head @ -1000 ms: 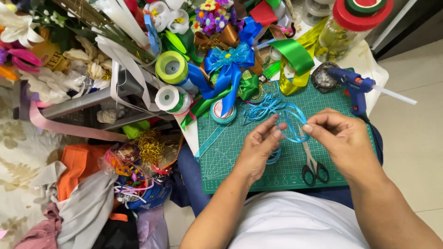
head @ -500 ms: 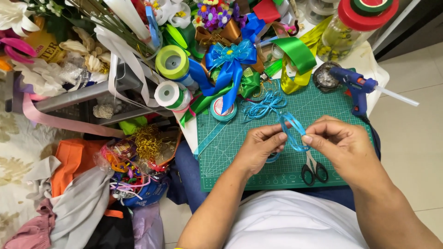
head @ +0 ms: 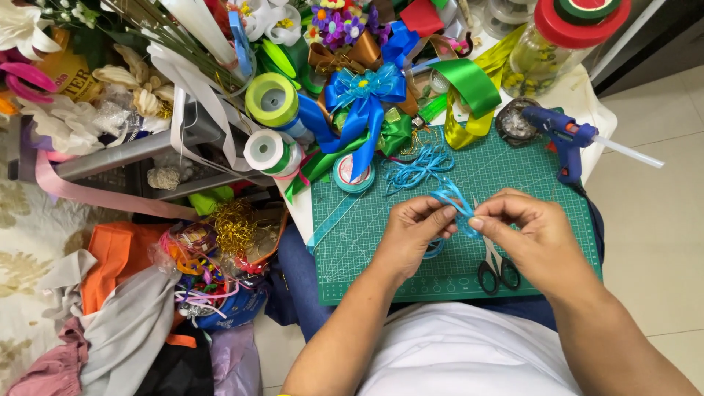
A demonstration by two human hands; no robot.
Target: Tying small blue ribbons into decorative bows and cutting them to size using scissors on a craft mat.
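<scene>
Both hands are working over the green cutting mat point(head: 513, 176). Left hand point(head: 411, 235) and right hand point(head: 532, 235) are each pinching the thin light-blue ribbon point(head: 458, 205), holding its loops just above the mat's middle. Scissors point(head: 497, 268) are lying under the right hand; blue glue gun point(head: 565, 139) is sitting at the mat's far right corner.

Pale tiled floor point(head: 660, 220), cluttered craft table point(head: 587, 95), floral covering point(head: 22, 242)

Light-blue ribbon point(head: 456, 202); green gridded cutting mat point(head: 513, 176); blue glue gun point(head: 561, 136); black-handled scissors point(head: 499, 273).
</scene>
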